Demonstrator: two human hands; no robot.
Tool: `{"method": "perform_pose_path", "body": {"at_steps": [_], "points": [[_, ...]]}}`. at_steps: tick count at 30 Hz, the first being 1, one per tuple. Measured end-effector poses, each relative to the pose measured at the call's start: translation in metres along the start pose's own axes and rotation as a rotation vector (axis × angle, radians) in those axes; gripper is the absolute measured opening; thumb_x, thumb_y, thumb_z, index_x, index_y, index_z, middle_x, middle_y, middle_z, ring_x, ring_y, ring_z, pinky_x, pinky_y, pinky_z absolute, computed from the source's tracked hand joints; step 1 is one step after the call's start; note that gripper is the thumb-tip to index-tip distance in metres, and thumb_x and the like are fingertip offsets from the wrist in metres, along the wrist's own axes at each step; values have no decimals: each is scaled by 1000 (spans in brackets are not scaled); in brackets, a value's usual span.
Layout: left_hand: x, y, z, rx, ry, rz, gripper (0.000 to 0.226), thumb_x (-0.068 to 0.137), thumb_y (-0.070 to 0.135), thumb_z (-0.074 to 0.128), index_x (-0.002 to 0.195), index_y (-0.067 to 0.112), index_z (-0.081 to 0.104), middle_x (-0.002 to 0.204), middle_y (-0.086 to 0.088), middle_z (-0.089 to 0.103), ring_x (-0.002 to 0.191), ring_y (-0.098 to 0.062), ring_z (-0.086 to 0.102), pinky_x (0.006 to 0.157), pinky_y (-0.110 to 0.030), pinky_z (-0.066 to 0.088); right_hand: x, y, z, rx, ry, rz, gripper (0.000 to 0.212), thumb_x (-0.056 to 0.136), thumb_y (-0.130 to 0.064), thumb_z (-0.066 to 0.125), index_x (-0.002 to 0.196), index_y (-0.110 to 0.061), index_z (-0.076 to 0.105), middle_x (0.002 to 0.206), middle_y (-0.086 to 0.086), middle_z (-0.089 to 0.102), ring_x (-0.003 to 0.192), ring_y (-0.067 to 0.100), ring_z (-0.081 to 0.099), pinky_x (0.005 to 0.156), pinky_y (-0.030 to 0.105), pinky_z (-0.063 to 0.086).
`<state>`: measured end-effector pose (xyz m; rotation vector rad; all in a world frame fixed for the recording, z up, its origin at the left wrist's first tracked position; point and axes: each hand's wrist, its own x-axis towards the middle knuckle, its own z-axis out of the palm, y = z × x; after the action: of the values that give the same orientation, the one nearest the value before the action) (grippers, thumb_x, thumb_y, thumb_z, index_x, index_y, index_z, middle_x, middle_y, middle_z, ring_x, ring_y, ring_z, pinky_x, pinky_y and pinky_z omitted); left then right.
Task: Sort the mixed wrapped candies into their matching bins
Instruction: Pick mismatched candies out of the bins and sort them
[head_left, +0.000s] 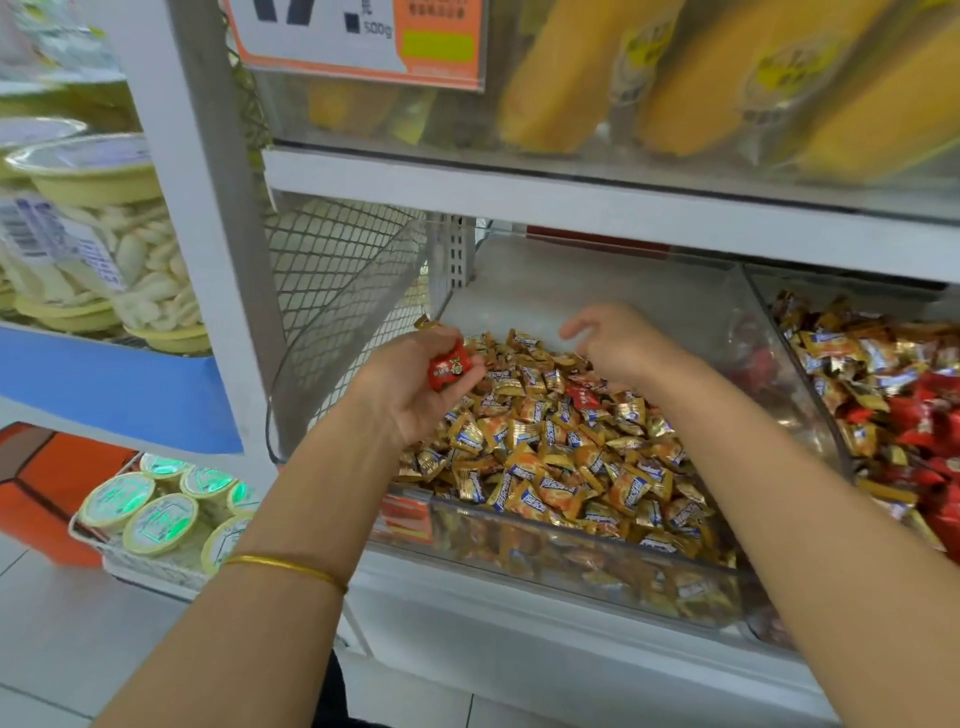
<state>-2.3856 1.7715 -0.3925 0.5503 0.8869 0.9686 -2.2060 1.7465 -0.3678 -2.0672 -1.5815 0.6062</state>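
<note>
Head view: a clear bin (571, 571) holds gold candies (545, 447). Over the heap at 9 o'clock, the left hand (415, 392) grips a red candy (449, 370). At 12 o'clock, the right hand (618, 348) hovers loosely curled, holding nothing. At 3 o'clock, a neighbouring bin (789, 353) holds red and gold mixed.
</note>
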Motion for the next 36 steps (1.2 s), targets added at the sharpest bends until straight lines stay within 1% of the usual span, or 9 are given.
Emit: {"method": "perform_pose_path", "body": {"at_steps": [5, 11, 15, 21, 26, 29, 31, 33, 36], "points": [[0, 0, 2, 32, 9, -6, 8, 93, 5, 51, 97, -1, 56, 97, -16, 54, 94, -26, 56, 77, -36, 56, -2, 1, 32, -361, -231, -66, 63, 88, 13, 35, 143, -18, 39, 150, 9, 34, 131, 28, 41, 92, 29, 42], [1, 0, 4, 85, 5, 0, 15, 93, 8, 52, 105, 1, 55, 98, -17, 54, 87, -25, 58, 70, -33, 58, -4, -4, 39, 29, -461, -114, 52, 87, 11, 53, 131, -18, 53, 141, 5, 47, 125, 22, 48, 95, 34, 48], [3, -2, 4, 110, 2, -10, 17, 91, 8, 53, 108, 2, 54, 96, -15, 54, 87, -24, 57, 67, -32, 58, -4, 10, 33, 147, -348, -75, 46, 82, 16, 56, 116, -15, 63, 125, 5, 60, 109, 18, 58, 72, 23, 53], [3, -9, 14, 117, -10, -66, 17, 95, 13, 49, 107, 0, 51, 97, -15, 49, 92, -26, 53, 80, -37, 53, -8, 12, 20, 409, -151, -82, 40, 88, 7, 56, 124, -10, 56, 123, 13, 58, 66, 14, 63, 46, 7, 42], [1, -18, 22, -31, -244, -270, 38, 98, 27, 44, 119, -5, 51, 121, -24, 58, 112, -34, 59, 89, -43, 52, -18, -1, 12, 445, -187, -193, 38, 85, 1, 63, 119, -12, 52, 111, 10, 62, 70, 13, 66, 58, 15, 50], [4, -20, 24, -57, -219, -266, 24, 94, 11, 51, 116, -1, 53, 123, -23, 56, 108, -31, 60, 75, -41, 56, -21, -2, -10, 483, -298, -131, 55, 83, 9, 61, 132, -13, 47, 121, 8, 60, 82, 18, 67, 69, 24, 54], [4, -20, 25, -68, -162, -238, 12, 91, 1, 52, 102, -1, 57, 119, -23, 56, 111, -30, 58, 69, -38, 57, -17, 4, -26, 486, -196, -75, 43, 87, 9, 55, 125, -11, 52, 118, 10, 61, 77, 17, 68, 69, 26, 55], [4, -21, 27, 15, -119, -188, 7, 91, -3, 51, 90, 1, 57, 109, -20, 57, 112, -31, 57, 70, -36, 58, -12, 10, -38, 339, -82, 13, 27, 95, 3, 42, 117, -10, 53, 115, 14, 61, 80, 20, 67, 71, 28, 55], [5, -24, 29, 154, -87, -94, 17, 90, -8, 48, 86, 6, 57, 105, -16, 55, 103, -28, 59, 71, -32, 54, 5, 21, -39, -112, -46, 140, 32, 96, 3, 38, 124, -1, 53, 124, 19, 56, 108, 29, 59, 89, 35, 52]]}}
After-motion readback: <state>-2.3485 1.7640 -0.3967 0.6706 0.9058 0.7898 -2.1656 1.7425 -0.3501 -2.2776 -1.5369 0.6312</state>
